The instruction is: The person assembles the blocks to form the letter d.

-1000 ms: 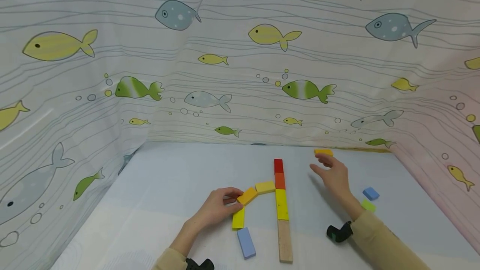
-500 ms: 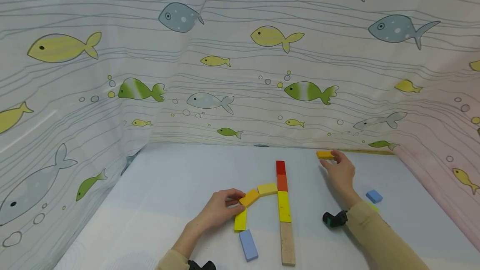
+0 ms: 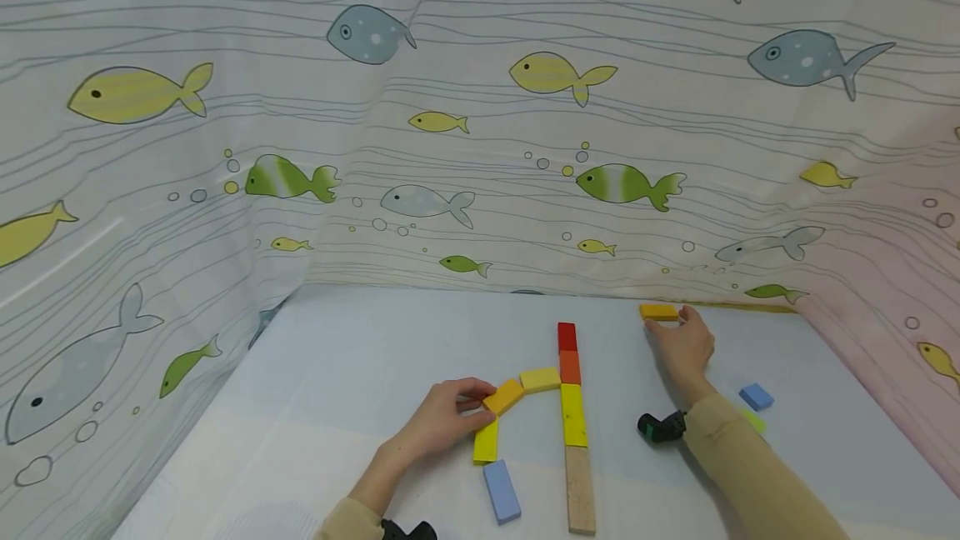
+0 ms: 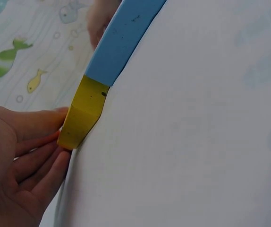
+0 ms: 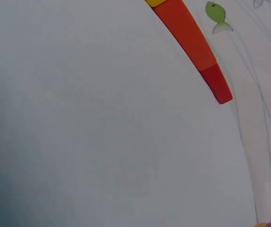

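In the head view, my left hand (image 3: 438, 422) pinches the left end of an orange block (image 3: 503, 397) between thumb and fingers. That block joins a curve with a pale yellow block (image 3: 540, 379), a yellow block (image 3: 486, 442) and a blue block (image 3: 502, 492). To their right runs a straight row: red block (image 3: 567, 335), red-orange block (image 3: 570, 367), yellow block (image 3: 573, 417), bare wooden block (image 3: 580, 490). At the table's far edge my right hand (image 3: 686, 348) has thumb and fingertips on another orange block (image 3: 658, 312). The right wrist view mostly misses that hand.
A small blue block (image 3: 756, 396) and a lime green block (image 3: 753, 420), partly behind the sleeve (image 3: 757, 465), lie at the right. A fish-printed curtain (image 3: 495, 148) walls off the back and sides of the white table (image 3: 390, 332).
My right hand has gone from beside the far orange block to its front and right end, thumb and fingers closing in. The left hand stays on its orange block. The view shifts slightly.
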{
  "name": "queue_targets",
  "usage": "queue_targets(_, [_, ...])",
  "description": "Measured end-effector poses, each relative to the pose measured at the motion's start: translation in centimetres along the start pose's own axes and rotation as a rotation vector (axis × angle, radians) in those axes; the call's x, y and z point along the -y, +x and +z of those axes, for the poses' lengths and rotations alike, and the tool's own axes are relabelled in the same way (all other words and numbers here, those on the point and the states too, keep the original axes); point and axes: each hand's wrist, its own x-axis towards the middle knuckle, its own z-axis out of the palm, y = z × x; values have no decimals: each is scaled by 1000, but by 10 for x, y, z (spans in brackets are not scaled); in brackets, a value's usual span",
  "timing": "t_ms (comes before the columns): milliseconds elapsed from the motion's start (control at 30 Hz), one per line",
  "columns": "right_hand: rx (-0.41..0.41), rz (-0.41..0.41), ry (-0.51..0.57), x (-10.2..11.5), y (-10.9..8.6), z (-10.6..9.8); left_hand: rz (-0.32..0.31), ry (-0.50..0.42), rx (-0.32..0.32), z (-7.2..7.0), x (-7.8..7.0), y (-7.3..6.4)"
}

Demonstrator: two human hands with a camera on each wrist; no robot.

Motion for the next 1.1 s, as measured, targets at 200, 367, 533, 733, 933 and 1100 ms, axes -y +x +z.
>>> queue_targets(200, [-21,-1,-46,4,4,6,5,4,-4,-1,0,0])
queue_targets(367, [-48,12,-39,6,5,9,18,15,-7,-1,1,1])
queue_targets(533, [-60,19,-32,8,6,10,15,9,-5,-2,-1,0])
queue_targets(733, [-65,14,-31,10,6,10,8,14,-9,-2,-3,-1])
queue_targets(933, [-75,29,-38,8,8,11,7,16,-7,0,-3,0])
queue_targets(1100, [-49,26,-55,6,8,9,7,16,-8,0,-2,1])
